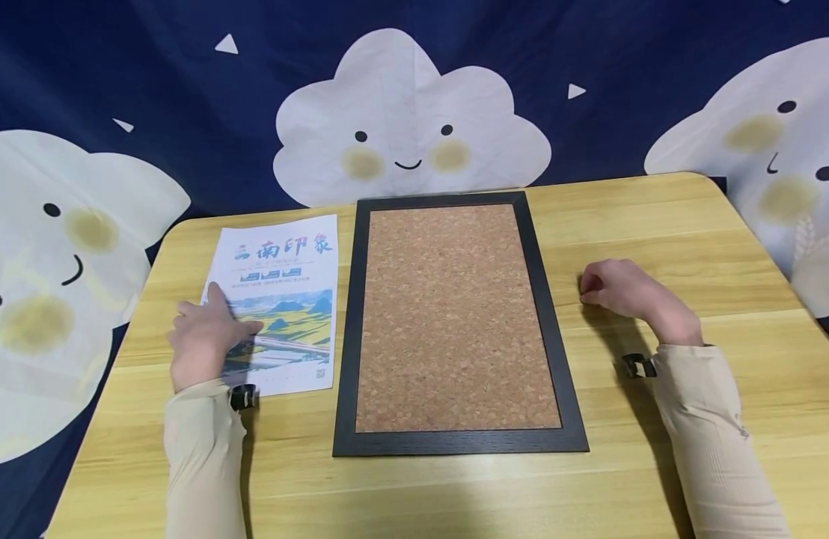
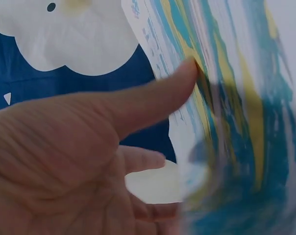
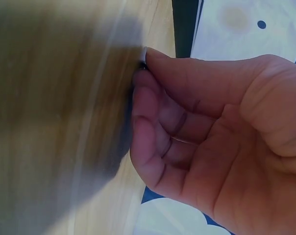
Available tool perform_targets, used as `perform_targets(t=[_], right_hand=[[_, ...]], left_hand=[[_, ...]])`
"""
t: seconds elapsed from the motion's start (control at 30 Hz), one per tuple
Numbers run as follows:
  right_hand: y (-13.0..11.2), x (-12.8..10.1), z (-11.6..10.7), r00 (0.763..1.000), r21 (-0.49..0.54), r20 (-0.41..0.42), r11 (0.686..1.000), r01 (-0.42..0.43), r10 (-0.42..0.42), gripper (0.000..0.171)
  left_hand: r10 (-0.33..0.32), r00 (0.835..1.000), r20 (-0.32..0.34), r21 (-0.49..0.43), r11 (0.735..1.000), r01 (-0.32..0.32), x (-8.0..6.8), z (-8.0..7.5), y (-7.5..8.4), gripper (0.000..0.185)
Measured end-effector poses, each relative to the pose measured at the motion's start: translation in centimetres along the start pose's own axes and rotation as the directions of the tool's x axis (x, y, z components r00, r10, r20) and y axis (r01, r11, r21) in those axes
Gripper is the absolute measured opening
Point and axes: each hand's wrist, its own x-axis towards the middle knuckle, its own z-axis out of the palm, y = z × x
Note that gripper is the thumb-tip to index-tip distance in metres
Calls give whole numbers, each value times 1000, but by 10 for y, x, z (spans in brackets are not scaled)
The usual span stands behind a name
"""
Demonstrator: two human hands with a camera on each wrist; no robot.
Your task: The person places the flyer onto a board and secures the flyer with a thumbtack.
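Observation:
A printed poster (image 1: 296, 266) with a blue and yellow landscape lies on the table, left of a cork board (image 1: 455, 322) in a black frame. My left hand (image 1: 202, 337) rests over the poster's lower left edge, thumb and fingers spread. In the left wrist view the thumb (image 2: 160, 93) reaches over the printed picture. Right of the board, my right hand (image 1: 619, 288) is close over the table with its fingers curled. Its thumb and index fingertip pinch together in the right wrist view, with a tiny white and dark thing (image 3: 144, 54) between them, mostly hidden.
Both hands and the board are on or over a light wooden table (image 1: 468, 494) with rounded far corners. Behind it hangs a dark blue cloth (image 1: 569, 45) with white smiling clouds. Black wrist straps (image 1: 243, 397) show at both sleeves.

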Motion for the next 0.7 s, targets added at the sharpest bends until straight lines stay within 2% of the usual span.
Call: perform_targets(t=[0.1,0.2,0.27,0.33,0.4,0.43,0.5,0.57,0.67,0.7], right_hand=[[0,0,0,1000,2,0,1000,-1,1,7],[-1,1,0,1000,2,2,1000,-1,1,6],[0,1,1,1000,-4,4,1000,-2,2,6],[-1,1,1,1000,-7,3,1000,1,-1,6],[-1,1,1,1000,-8,2,1000,6,-6,6],[-1,1,1,1000,-7,2,1000,7,-7,6],[-2,1,0,1000,-3,2,1000,7,-7,6],[-2,2,0,1000,-2,2,1000,8,-8,6],[-2,2,0,1000,-2,-2,1000,10,-10,5],[-2,2,0,1000,-2,-3,1000,10,-10,5]], left_hand=[[16,996,-84,-19,1000,-18,0,-1,-1,91],[39,981,-189,-16,999,-43,-2,-6,0,81],[46,963,-266,-17,998,-53,-7,-11,5,75],[49,924,-379,-39,997,-68,-16,-16,12,68],[53,855,-515,-82,991,-110,-29,-21,22,59],[58,809,-585,-99,985,-143,-36,-24,27,54],[70,698,-712,-118,969,-218,-51,-28,36,45],[85,596,-798,-120,948,-295,-65,-32,44,39],[101,466,-879,-116,903,-414,-81,-38,52,32],[100,432,-896,-119,884,-452,-86,-39,54,31]])
